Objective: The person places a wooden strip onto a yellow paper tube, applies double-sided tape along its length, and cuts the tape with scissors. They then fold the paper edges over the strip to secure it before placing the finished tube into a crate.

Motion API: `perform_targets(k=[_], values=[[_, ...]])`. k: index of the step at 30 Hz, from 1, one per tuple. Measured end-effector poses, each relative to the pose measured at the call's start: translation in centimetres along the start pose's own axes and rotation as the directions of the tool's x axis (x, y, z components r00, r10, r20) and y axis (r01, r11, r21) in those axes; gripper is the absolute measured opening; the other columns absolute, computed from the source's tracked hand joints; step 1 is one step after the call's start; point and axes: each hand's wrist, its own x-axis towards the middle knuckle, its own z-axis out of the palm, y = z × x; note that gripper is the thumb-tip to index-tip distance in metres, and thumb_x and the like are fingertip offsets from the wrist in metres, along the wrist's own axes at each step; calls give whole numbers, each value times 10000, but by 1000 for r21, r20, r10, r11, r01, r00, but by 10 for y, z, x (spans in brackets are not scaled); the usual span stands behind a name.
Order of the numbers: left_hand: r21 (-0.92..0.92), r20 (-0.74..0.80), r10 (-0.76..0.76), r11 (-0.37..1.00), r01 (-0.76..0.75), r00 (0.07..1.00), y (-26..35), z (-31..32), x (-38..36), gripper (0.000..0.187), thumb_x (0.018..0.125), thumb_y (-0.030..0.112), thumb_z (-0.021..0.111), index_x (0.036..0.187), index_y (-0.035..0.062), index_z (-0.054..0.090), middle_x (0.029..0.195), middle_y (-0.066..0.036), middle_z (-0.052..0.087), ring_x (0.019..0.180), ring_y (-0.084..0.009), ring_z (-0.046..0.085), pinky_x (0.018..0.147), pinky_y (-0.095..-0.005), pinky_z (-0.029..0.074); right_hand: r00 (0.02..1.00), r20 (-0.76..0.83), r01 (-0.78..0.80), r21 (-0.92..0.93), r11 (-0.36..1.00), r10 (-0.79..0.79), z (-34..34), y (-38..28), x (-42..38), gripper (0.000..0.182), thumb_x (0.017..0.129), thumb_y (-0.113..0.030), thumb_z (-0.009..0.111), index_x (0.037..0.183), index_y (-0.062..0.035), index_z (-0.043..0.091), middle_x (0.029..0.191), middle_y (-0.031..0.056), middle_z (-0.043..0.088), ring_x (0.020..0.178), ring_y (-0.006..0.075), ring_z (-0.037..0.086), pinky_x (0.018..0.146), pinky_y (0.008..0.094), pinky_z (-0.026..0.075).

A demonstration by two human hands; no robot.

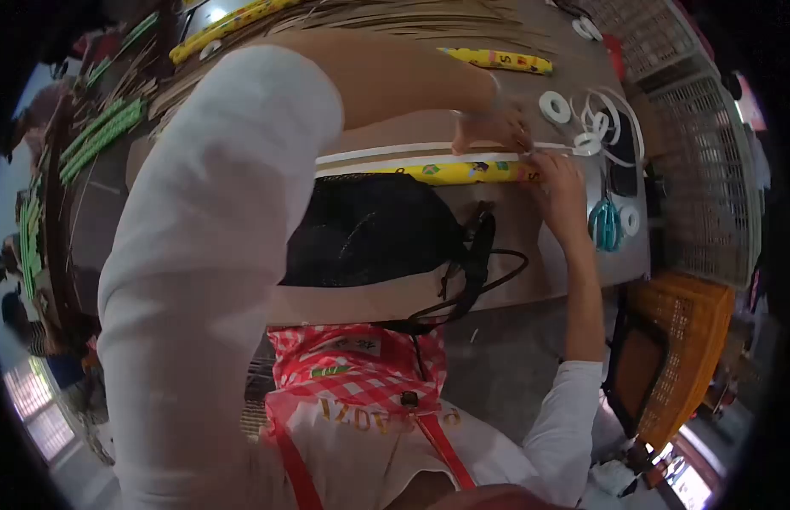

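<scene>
A long white strip of tape (369, 156) runs across the table just beyond a yellow patterned wrapped roll (476, 172). My left hand (495, 129) reaches over from the left, its fingers closed around the strip near the roll's right end. Close against it, my right hand (560, 183) pinches at the same spot, with its fingers also over the end of the yellow roll. The fingertips overlap, so the exact grip is partly hidden. Farther right, the strip leads to loose white tape coils (592, 140).
A black bag (369, 229) with straps lies in front of the roll. Teal scissors (605, 225), a dark phone-like object (622, 178) and a white tape roll (555, 107) are at right. Grey crates (705, 170) and an orange crate (688, 340) stand beside the table.
</scene>
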Motion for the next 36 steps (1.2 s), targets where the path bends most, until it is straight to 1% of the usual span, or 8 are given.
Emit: perform_targets(k=[8, 12, 22, 23, 25, 27, 30, 36], values=[[-84, -124, -214, 975, 205, 969, -41, -14, 9, 937, 576, 403, 709, 1357, 92, 296, 1450, -104, 177, 1316, -281, 212, 1038, -485, 215, 996, -62, 59, 26, 998, -57, 4, -3, 6, 233, 687, -15, 645, 899, -45, 554, 908, 117, 565, 794, 268, 580, 667, 330, 492], [-98, -178, -367, 930, 354, 913, -80, -28, 23, 863, 624, 365, 687, 1350, 92, 308, 1441, -103, 204, 1311, -280, 222, 1036, -468, 231, 997, -80, -23, -10, 1000, 22, 16, 4, 1, 216, 739, -143, 647, 914, -42, 571, 947, 123, 578, 866, 322, 544, 747, 394, 432], [-43, -434, -492, 848, 529, 754, 12, 7, -72, 682, 745, 271, 632, 1333, 92, 337, 1419, -100, 270, 1300, -278, 248, 1032, -426, 272, 999, 34, -36, 3, 999, 36, -2, -24, 5, 300, 703, -61, 682, 974, -37, 554, 928, 148, 573, 866, 294, 578, 709, 359, 467], [-33, -537, -489, 827, 562, 687, 36, -1, -100, 366, 832, 263, 546, 1145, 72, 548, 1326, -110, 404, 1204, -268, 403, 983, -373, 350, 998, 43, -35, 3, 999, 35, -2, -24, 7, 300, 703, -61, 682, 974, -37, 554, 928, 148, 573, 866, 294, 578, 709, 359, 467], [-330, -276, -707, 706, 627, 651, 81, -27, -152, 388, 823, 257, 557, 1164, 73, 535, 1291, -117, 441, 1167, -283, 437, 950, -385, 383, 990, 100, -98, 9, 995, 97, 1, -12, 8, 304, 706, -59, 676, 982, -32, 554, 930, 154, 564, 891, 298, 572, 725, 361, 464], [-443, -533, -778, 592, 673, 334, 103, 24, -178, 336, 839, 246, 539, 1146, 110, 558, 1148, -107, 547, 1058, -280, 515, 866, -390, 440, 989, 87, -123, 59, 991, 118, 12, 8, 6, 287, 712, -79, 666, 974, -40, 557, 922, 151, 564, 888, 306, 564, 727, 368, 453], [-535, -504, -861, 375, 757, 71, 191, 60, -253, 265, 845, 229, 541, 1078, 112, 592, 1081, -84, 572, 944, -259, 556, 817, -381, 460, 996, 76, -43, 25, 999, 41, -2, -14, 8, 244, 749, -133, 639, 957, -34, 557, 916, 148, 564, 849, 321, 555, 712, 382, 434], [-672, 80, -988, 47, 739, 135, 295, 99, -310, 299, 815, 241, 619, 1066, 80, 600, 1106, -99, 567, 1040, -250, 537, 890, -354, 412, 993, 74, -93, 33, 995, 91, 3, -5, 7, 308, 725, -170, 673, 977, -33, 558, 945, 158, 574, 900, 303, 564, 762, 368, 433]])
